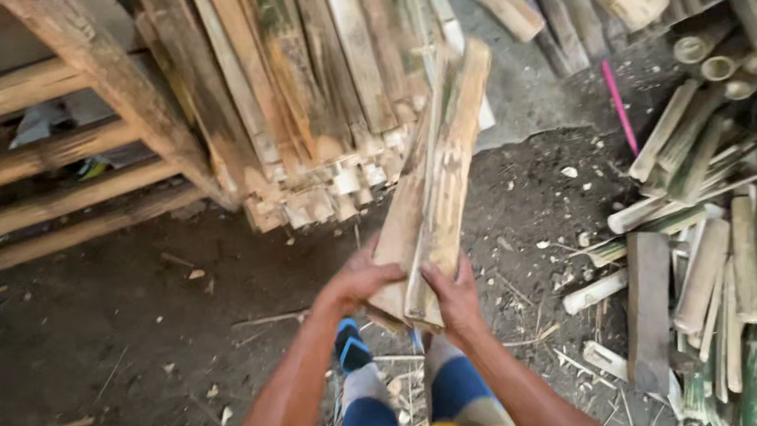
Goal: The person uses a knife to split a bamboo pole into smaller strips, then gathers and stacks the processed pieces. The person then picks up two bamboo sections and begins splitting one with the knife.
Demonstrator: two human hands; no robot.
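head view: you hold a bundle of pale split bamboo slats (435,184) by its near end, left hand (354,283) wrapped round the left edge, right hand (452,293) clasping the right; both are closed on it. the step looks like gathering and squaring the slats; next you'd need a firm hold so none slide. beyond the grip leans a stack of upright bamboo planks (307,82); to its right lies a heap of cut green bamboo pieces (741,267). the bundle counts about three or four slats; one pink stick (620,109).
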